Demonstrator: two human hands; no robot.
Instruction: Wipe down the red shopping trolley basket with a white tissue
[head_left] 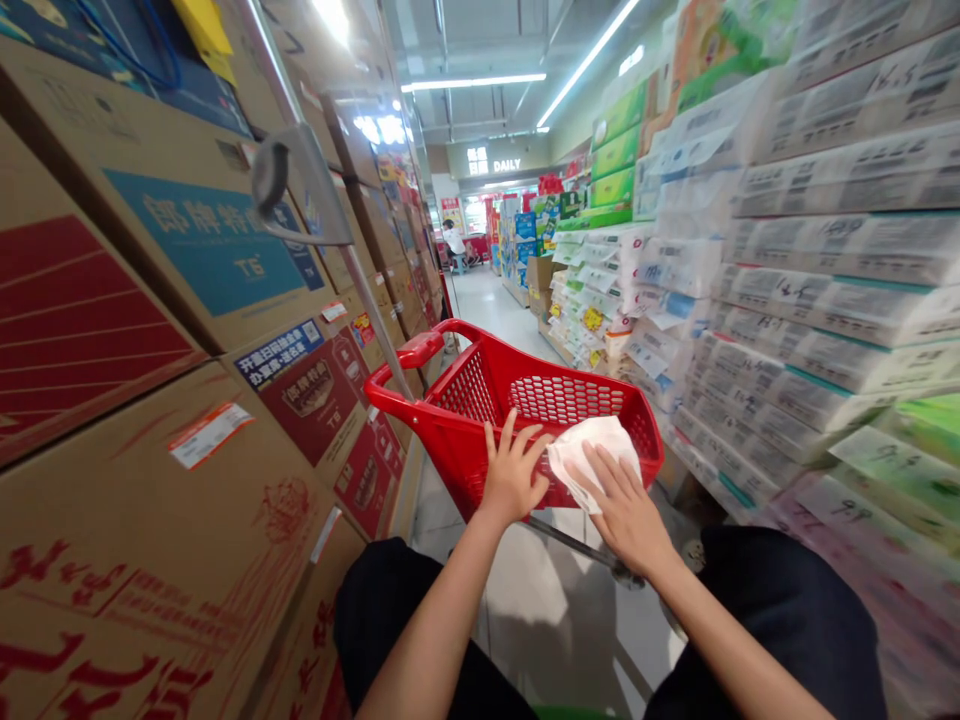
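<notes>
A red plastic shopping cart basket stands right in front of my knees, with openwork sides and a red handle toward the left. My left hand lies open on its near side, fingers spread over the rim. Farther right, a white cloth is draped over the rim by the basket's right corner. My right hand holds this cloth against the basket, fingers stretched over it. Its thumb is hidden. The cart's metal frame shows below the basket.
Stacked cardboard cartons wall in the left side, with a metal pole and grey bracket before them. White packs are piled high on the right. A tiled aisle runs back toward a distant person. My knees flank the cart.
</notes>
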